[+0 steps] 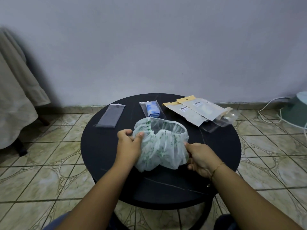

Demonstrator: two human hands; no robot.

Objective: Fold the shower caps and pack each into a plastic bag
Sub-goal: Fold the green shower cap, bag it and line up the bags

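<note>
Over the round black table, left hand and right hand each grip opposite sides of the green-print shower cap.

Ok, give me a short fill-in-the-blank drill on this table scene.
1. Both hands, left and right, hold the white cap with ____ print.
2. The table top is round and ____.
3. Behind the cap lies a clear bag holding a folded ____ cap.
4. The empty bag lies at the table's far ____.

Missing words: green; black; blue; left
</note>
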